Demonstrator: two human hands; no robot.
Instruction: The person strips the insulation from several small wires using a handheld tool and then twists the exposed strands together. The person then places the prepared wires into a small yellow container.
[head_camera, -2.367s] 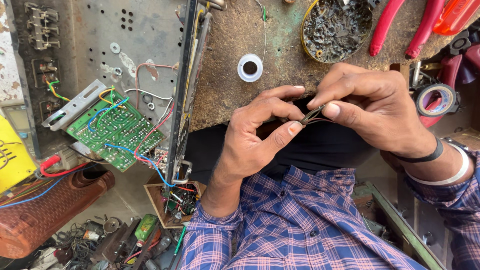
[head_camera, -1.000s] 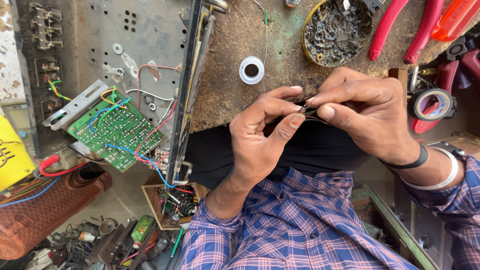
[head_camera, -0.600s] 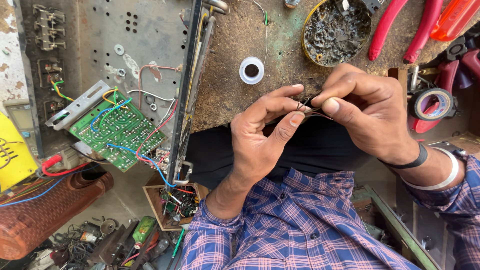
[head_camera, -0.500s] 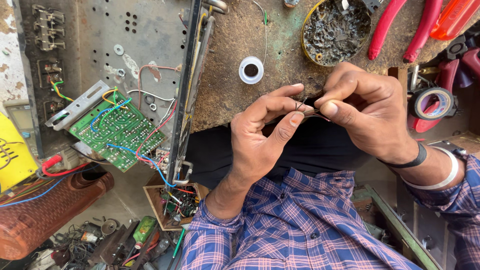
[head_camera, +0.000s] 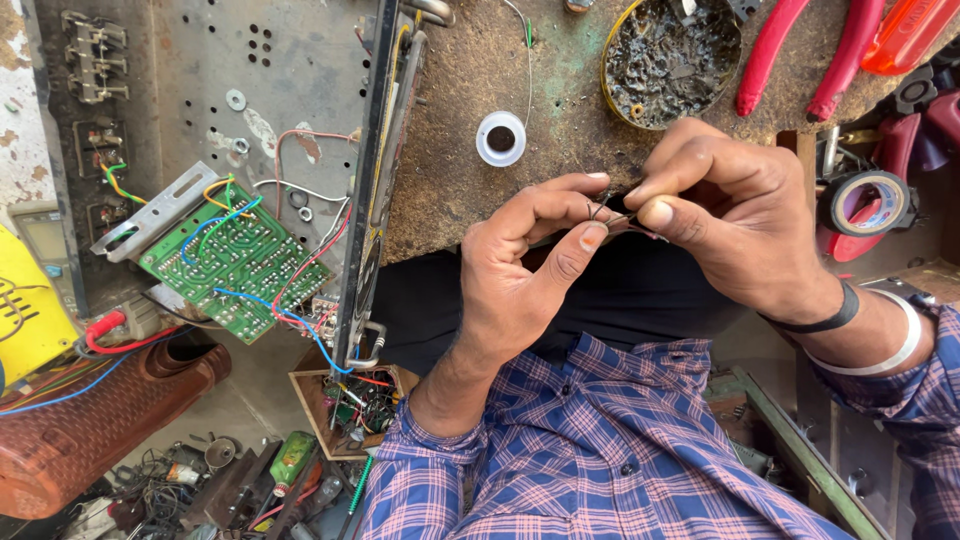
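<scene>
left hand + right hand | both pinch thin wire

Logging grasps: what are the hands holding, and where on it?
Both hands pinch thin wire ends between thumb and fingertips: left hand from one side, right hand from the other. Wire detail too small to tell.

The two hands meet over the edge of the tabletop. A small ring lies on it just above the left hand. A round tin sits above the right hand. A tape roll lies to the right. A circuit board lies far left.
</scene>
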